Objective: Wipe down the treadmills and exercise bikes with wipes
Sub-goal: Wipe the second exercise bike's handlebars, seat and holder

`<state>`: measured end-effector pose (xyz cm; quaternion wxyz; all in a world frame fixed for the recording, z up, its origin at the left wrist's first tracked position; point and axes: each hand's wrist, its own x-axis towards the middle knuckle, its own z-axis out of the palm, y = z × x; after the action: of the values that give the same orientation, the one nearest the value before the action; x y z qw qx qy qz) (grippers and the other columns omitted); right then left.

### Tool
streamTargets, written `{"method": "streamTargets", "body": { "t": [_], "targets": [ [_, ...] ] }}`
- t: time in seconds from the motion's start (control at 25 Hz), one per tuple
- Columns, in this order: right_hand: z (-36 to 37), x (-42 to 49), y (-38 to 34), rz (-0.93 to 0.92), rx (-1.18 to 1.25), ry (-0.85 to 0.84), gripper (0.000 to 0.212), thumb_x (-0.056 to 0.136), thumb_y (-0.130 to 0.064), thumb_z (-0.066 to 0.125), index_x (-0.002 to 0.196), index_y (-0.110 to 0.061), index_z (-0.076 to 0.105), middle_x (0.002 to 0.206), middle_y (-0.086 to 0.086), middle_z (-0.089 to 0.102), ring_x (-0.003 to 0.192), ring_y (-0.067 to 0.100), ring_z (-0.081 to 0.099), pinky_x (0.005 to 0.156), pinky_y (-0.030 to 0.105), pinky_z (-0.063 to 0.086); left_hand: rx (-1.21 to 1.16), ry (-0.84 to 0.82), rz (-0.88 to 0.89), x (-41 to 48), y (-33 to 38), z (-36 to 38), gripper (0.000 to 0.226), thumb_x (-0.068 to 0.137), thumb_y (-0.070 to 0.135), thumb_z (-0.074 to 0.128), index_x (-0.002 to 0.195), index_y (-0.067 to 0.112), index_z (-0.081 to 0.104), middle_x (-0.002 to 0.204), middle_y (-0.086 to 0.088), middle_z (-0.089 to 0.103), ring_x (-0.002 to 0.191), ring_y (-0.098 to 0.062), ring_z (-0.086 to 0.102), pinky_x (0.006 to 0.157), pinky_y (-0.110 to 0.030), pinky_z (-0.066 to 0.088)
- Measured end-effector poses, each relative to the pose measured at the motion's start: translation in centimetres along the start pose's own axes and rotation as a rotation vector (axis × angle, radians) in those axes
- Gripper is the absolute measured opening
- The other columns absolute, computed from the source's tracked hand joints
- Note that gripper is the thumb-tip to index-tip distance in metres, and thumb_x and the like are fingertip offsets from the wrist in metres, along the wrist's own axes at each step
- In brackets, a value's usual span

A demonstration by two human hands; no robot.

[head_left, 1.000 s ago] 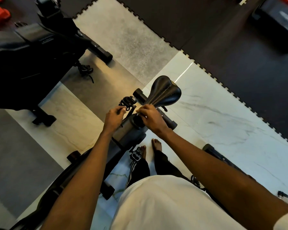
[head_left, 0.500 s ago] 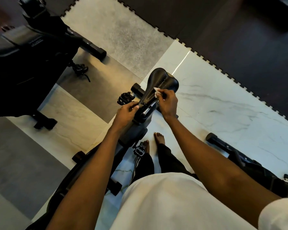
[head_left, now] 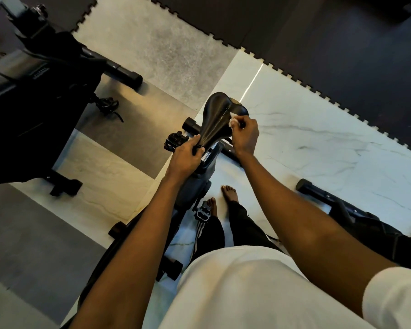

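My left hand (head_left: 188, 154) is clamped round the narrow nose of the saddle (head_left: 217, 115), steadying it. My right hand (head_left: 246, 136) pinches a small white wipe (head_left: 233, 121) against the saddle's right flank, at about 3 o'clock from its middle. The saddle's long axis runs from the nose at 7 o'clock, under my left grip, up to the broad rear at 1 o'clock. So I judge the next stroke follows that line, toward 12 o'clock over the wide end or back toward me, and my right hand is the nearer one for it. The cover is black and glossy (a wipe should glide on it), with a seam down the centre. The exercise bike (head_left: 201, 179) stands on pale marbled tile (head_left: 318, 143). A second bike (head_left: 33, 91) sits at 10 o'clock, and a dark interlocking mat (head_left: 342, 43) lies from 12 to 2 o'clock.
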<state>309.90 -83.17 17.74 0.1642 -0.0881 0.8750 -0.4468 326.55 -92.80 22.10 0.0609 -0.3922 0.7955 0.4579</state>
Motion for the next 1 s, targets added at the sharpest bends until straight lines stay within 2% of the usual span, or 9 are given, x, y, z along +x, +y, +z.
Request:
{"method": "streamTargets", "body": {
  "t": [0.16, 0.24, 0.36, 0.44, 0.56, 0.64, 0.72, 0.88, 1.0],
  "targets": [
    [0.6, -3.7, 0.8, -0.263, -0.021, -0.167, 0.013, 0.098, -0.014, 0.06, 0.107, -0.007, 0.067, 0.106, 0.005, 0.059, 0.091, 0.011, 0.057, 0.08, 0.011, 0.046, 0.129, 0.083, -0.028, 0.3, 1.5, 0.6, 0.046, 0.101, 0.032, 0.06, 0.143, 0.017, 0.053, 0.103, -0.006, 0.07, 0.089, -0.024, 0.066, 0.071, -0.031, 0.047],
    [0.3, -3.2, 1.6, -0.264, -0.016, -0.178, 0.011, 0.097, -0.015, 0.061, 0.106, -0.012, 0.067, 0.107, 0.006, 0.061, 0.093, 0.012, 0.061, 0.084, 0.019, 0.052, 0.171, 0.091, -0.023, 0.4, 2.1, 0.7, 0.038, 0.101, 0.029, 0.06, 0.136, 0.017, 0.057, 0.098, -0.007, 0.069, 0.09, -0.028, 0.067, 0.07, -0.029, 0.04],
    [-0.3, -0.3, 3.2, -0.003, 0.078, -0.002, 0.008, 0.09, -0.02, 0.067, 0.094, -0.026, 0.064, 0.102, 0.003, 0.067, 0.092, 0.015, 0.066, 0.084, 0.038, 0.059, 0.175, 0.091, -0.031, 0.3, 2.4, 0.7, 0.037, 0.101, 0.028, 0.06, 0.135, 0.016, 0.058, 0.104, -0.012, 0.071, 0.096, -0.03, 0.067, 0.071, -0.029, 0.039],
    [0.3, 0.3, 3.5, 0.186, 0.157, 0.097, 0.008, 0.087, -0.024, 0.072, 0.093, -0.023, 0.066, 0.099, 0.002, 0.07, 0.089, 0.018, 0.069, 0.081, 0.043, 0.06, 0.155, 0.085, -0.058, 0.3, 2.7, 0.5, 0.039, 0.101, 0.028, 0.061, 0.137, 0.015, 0.057, 0.109, -0.013, 0.071, 0.1, -0.03, 0.067, 0.073, -0.028, 0.04],
    [1.1, -0.8, 2.2, 0.365, 0.205, 0.121, 0.015, 0.094, -0.023, 0.068, 0.105, -0.013, 0.065, 0.105, 0.002, 0.07, 0.093, 0.018, 0.067, 0.074, 0.023, 0.054, 0.145, 0.09, -0.083, 0.6, 2.5, 0.5, 0.045, 0.099, 0.029, 0.063, 0.141, 0.016, 0.055, 0.115, -0.014, 0.071, 0.105, -0.031, 0.066, 0.081, -0.032, 0.047],
    [1.2, -1.2, 2.2, 0.259, 0.138, 0.076, 0.016, 0.096, -0.022, 0.065, 0.107, -0.011, 0.063, 0.107, 0.006, 0.067, 0.091, 0.018, 0.065, 0.067, 0.014, 0.046, 0.142, 0.089, -0.095, 0.9, 2.1, 0.6, 0.048, 0.099, 0.03, 0.064, 0.144, 0.018, 0.054, 0.117, -0.012, 0.071, 0.107, -0.031, 0.066, 0.083, -0.034, 0.049],
    [0.5, -0.7, 2.3, 0.125, 0.091, 0.03, 0.014, 0.094, -0.022, 0.066, 0.104, -0.012, 0.064, 0.105, 0.008, 0.067, 0.09, 0.018, 0.065, 0.074, 0.021, 0.055, 0.121, 0.093, -0.114, 1.0, 1.9, 0.6, 0.05, 0.098, 0.031, 0.065, 0.146, 0.02, 0.052, 0.12, -0.012, 0.07, 0.11, -0.03, 0.065, 0.086, -0.035, 0.05],
    [-1.0, 2.1, 2.8, 0.11, 0.045, 0.046, 0.018, 0.095, -0.022, 0.06, 0.106, -0.011, 0.068, 0.106, 0.008, 0.066, 0.094, 0.022, 0.066, 0.083, 0.032, 0.057, 0.099, 0.112, -0.131, 1.1, 2.0, 1.2, 0.05, 0.098, 0.029, 0.066, 0.145, 0.019, 0.053, 0.119, -0.013, 0.07, 0.11, -0.031, 0.065, 0.09, -0.039, 0.051],
    [-1.8, 2.2, 2.6, -0.189, -0.027, -0.118, 0.021, 0.1, -0.02, 0.056, 0.115, -0.011, 0.068, 0.112, 0.006, 0.061, 0.1, 0.018, 0.062, 0.089, 0.026, 0.053, 0.071, 0.139, -0.17, 1.2, 2.0, 1.7, 0.051, 0.098, 0.027, 0.065, 0.146, 0.018, 0.051, 0.121, -0.012, 0.07, 0.111, -0.03, 0.065, 0.092, -0.039, 0.052]
  ]
}}
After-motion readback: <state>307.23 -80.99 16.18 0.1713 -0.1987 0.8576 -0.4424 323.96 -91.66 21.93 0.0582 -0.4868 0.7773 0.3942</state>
